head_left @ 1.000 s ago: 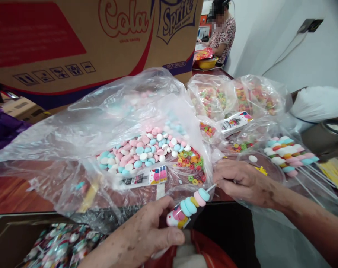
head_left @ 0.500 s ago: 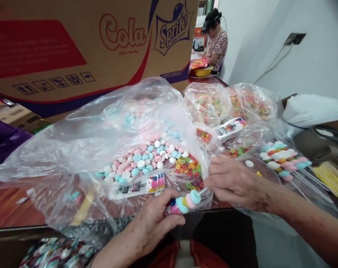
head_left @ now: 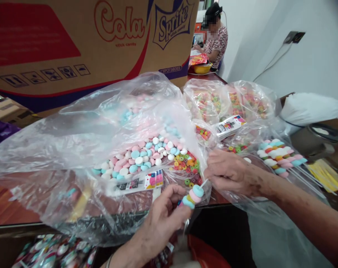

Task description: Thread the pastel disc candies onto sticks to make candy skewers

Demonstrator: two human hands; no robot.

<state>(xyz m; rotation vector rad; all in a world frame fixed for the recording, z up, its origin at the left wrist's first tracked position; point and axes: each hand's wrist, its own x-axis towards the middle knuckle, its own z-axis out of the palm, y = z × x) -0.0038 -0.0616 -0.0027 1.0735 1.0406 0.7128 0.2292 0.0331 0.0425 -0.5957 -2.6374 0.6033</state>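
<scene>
My left hand (head_left: 160, 219) is closed around a candy skewer (head_left: 196, 195) of blue, pink and yellow pieces, held tilted above the table's front edge. Its white stick (head_left: 204, 182) points up to the right. The closed fingertips of my right hand (head_left: 230, 171) pinch that stick's end. Behind my hands, pink, blue and white candies (head_left: 139, 160) lie in a big clear bag (head_left: 96, 108). Colourful ring candies (head_left: 188, 163) are heaped beside them. A printed card stack (head_left: 141, 182) lies in front of the candies.
A large carton (head_left: 74, 44) stands at the back left. Finished skewers (head_left: 279, 158) are piled at right, near yellow strips (head_left: 327, 175) and a grey mug (head_left: 311, 141). A box of wrapped candies (head_left: 57, 251) sits below left. Another person (head_left: 216, 41) sits far back.
The skewer in my left hand has moved slightly up and right, and its lower end now shows less of the printed colours. My right hand has shifted a little left and up.
</scene>
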